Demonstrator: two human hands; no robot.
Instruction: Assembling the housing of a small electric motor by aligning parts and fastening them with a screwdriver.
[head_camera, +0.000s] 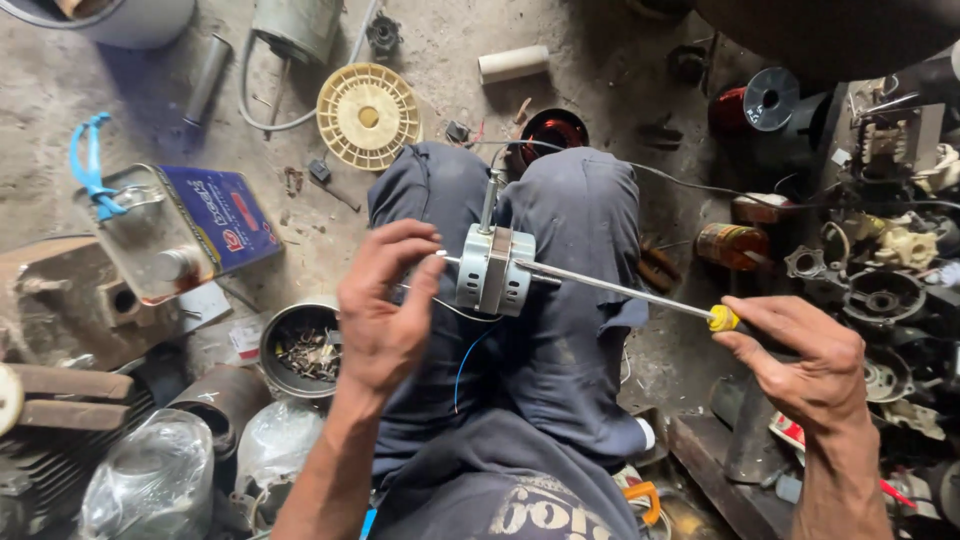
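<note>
A small grey electric motor (492, 270) with a shaft pointing away from me rests on my knees, which are in dark blue trousers. My left hand (385, 305) grips the motor's left side. My right hand (805, 360) holds a yellow-handled screwdriver (640, 295); its long metal shank reaches left, and the tip meets the motor housing. A thin blue wire (465, 365) hangs from the motor down over my lap.
On the dirty floor lie a blue metal tin (185, 230), a cream fan wheel (368, 115), a round pot of screws (300, 350), a copper coil (552, 132) and a white tube (513, 63). Motor parts (880, 290) pile up at right; plastic bags (160, 480) lie bottom left.
</note>
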